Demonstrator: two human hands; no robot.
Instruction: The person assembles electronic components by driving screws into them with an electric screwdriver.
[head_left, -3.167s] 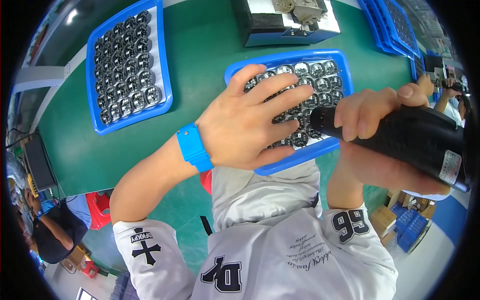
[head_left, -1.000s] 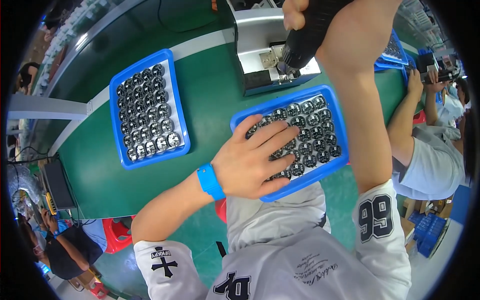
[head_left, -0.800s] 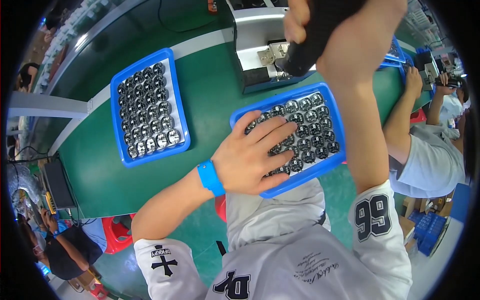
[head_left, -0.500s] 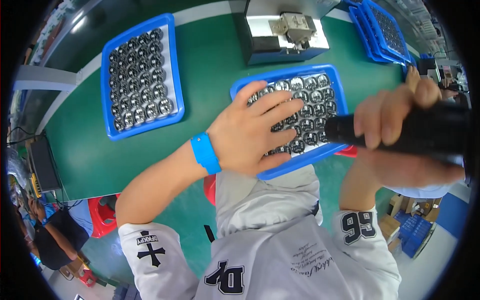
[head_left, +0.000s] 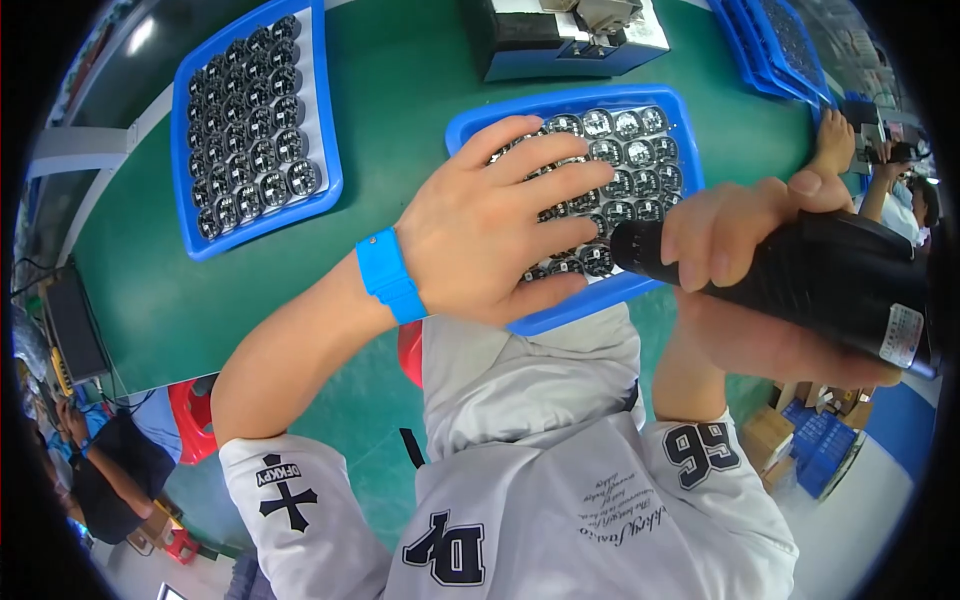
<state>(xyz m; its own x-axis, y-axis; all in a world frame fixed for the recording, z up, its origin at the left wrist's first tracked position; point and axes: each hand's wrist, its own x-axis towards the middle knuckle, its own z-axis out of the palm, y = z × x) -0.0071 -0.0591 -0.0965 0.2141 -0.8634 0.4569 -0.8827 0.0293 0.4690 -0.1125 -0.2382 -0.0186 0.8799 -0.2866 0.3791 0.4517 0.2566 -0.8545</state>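
Note:
A blue tray [head_left: 572,95] lies in front of me, with rows of small round parts, dark and shiny, on a white liner. My left hand [head_left: 500,220], wearing a blue wristband [head_left: 390,275], rests over the left part of the tray with its fingers spread across the parts, hiding some. In my right hand [head_left: 730,240] is a black electric screwdriver [head_left: 820,270], held nearly level. Its nose points left, over the parts at the tray's lower right. The tip is hard to make out against them.
A second blue tray [head_left: 335,150] of similar round parts lies to the left on the green table [head_left: 400,90]. Behind my tray stands a metal-topped device [head_left: 570,50]. Stacked blue trays [head_left: 745,50] are at the far right, near another person's hand [head_left: 835,140].
The view has shifted, so the trays and device appear higher. The screwdriver's nose has moved left over the tray's parts. My left hand stays spread over the tray.

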